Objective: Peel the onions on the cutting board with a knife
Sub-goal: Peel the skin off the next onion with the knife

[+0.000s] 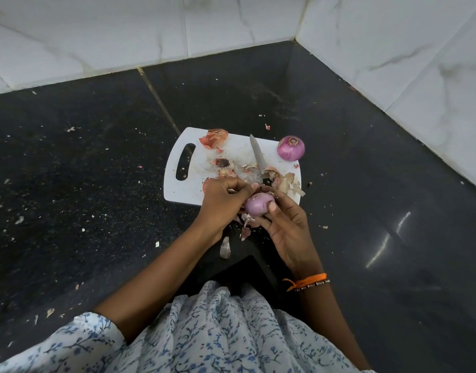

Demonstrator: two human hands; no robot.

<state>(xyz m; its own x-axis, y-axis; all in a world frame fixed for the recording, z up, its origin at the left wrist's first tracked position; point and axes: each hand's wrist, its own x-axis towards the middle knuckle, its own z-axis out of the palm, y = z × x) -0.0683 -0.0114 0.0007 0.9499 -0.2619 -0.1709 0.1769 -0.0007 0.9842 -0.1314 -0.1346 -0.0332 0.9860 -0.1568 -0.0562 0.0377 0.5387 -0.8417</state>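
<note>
A purple onion is held just above the near edge of the white cutting board. My right hand grips it from the right, thumb on its front. My left hand pinches at the onion's top left with curled fingers. The knife lies on the board, blade pointing away, its black handle partly hidden behind my fingers. A second onion, its top cut off, rests at the board's far right corner. Loose skin hangs below the held onion.
Onion peels and scraps lie scattered over the board and on the dark stone counter. One peel lies near the counter's front edge. White marble tile walls meet in a corner behind and to the right.
</note>
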